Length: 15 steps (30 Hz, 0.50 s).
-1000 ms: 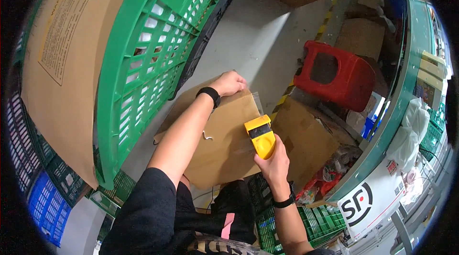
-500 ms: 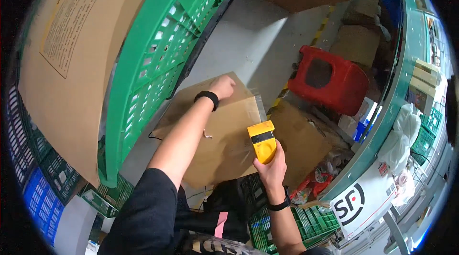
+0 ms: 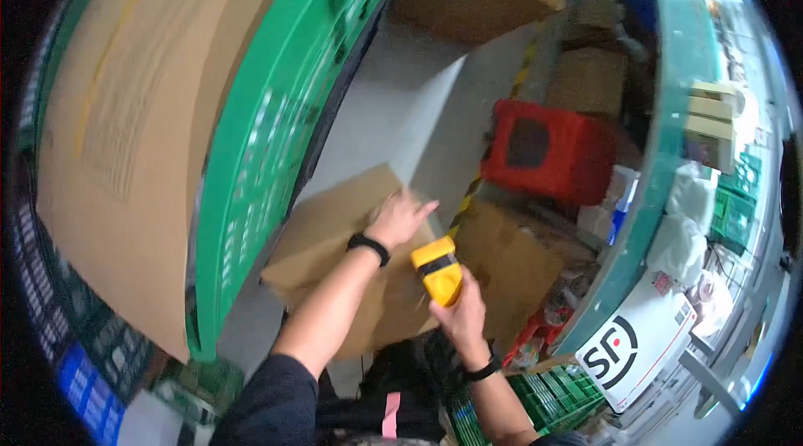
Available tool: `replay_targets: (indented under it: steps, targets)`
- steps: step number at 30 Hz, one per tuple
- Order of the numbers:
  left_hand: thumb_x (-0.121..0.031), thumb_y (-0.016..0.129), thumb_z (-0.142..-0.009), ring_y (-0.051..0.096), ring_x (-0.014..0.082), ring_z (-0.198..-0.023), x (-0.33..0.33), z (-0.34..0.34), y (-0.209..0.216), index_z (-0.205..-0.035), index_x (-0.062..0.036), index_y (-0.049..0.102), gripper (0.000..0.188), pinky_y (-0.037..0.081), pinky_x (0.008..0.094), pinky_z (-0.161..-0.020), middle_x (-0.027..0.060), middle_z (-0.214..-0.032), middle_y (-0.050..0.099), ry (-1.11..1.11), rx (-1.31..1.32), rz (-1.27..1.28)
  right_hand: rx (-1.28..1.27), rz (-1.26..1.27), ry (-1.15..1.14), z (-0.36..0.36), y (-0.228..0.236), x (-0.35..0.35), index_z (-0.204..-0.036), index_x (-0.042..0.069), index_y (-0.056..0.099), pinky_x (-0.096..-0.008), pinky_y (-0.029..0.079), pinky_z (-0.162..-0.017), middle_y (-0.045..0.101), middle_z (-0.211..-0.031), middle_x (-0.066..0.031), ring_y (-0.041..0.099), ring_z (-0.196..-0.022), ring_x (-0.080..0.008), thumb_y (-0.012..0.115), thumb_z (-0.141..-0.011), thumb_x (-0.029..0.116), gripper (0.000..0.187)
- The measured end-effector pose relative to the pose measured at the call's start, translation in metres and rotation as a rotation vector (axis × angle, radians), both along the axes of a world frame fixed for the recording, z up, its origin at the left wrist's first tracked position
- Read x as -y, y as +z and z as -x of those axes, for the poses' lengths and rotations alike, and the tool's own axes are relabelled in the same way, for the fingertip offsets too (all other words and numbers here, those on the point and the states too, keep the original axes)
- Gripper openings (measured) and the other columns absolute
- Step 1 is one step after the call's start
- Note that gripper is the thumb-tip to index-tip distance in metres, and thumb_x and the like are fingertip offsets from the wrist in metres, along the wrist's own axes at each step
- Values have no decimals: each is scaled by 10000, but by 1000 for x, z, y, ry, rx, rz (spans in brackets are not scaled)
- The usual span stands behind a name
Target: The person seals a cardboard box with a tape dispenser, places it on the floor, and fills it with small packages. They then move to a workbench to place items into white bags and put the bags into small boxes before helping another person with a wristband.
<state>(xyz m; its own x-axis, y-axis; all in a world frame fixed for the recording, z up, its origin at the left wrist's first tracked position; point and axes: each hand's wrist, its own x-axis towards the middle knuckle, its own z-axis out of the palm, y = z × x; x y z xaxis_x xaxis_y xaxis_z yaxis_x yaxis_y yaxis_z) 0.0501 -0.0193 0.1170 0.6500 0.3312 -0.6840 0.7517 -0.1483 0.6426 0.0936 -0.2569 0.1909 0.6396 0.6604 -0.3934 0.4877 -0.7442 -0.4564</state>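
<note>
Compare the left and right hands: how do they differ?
The left hand is over the cardboard box, no tool visible in it; the right hand grips a yellow tool. The left hand is higher in the picture than the right hand. Both wrists wear black bands.

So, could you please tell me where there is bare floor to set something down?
Bare grey floor lies beyond the nearest box, bordered by the green crate left, striped tape right and a carton at the far end. Right of the tape, it is crowded with a red container and cardboard.
</note>
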Motion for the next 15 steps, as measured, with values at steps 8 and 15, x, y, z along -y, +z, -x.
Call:
replay_targets:
  steps: [8, 15]
  targets:
    - [-586, 410, -970, 443, 390, -1331, 20, 46, -63, -1403, -7, 472, 726, 363, 457, -1107, 232, -1429, 482, 113, 56, -29, -43, 17, 52, 11, 11, 3, -1367, 70, 431, -461, 544, -774, 619, -1061, -206, 643, -950, -380, 802, -715, 341, 798]
    - [-547, 381, -991, 454, 364, -1330, 18, 36, -53, -1434, -145, 481, 606, 359, 471, -1108, 145, -1448, 494, -1, -39, -75, -94, 90, 11, 11, 5, 9, -1370, 58, 434, -444, 540, -829, 621, -1108, -209, 637, -984, -382, 808, -710, 342, 810]
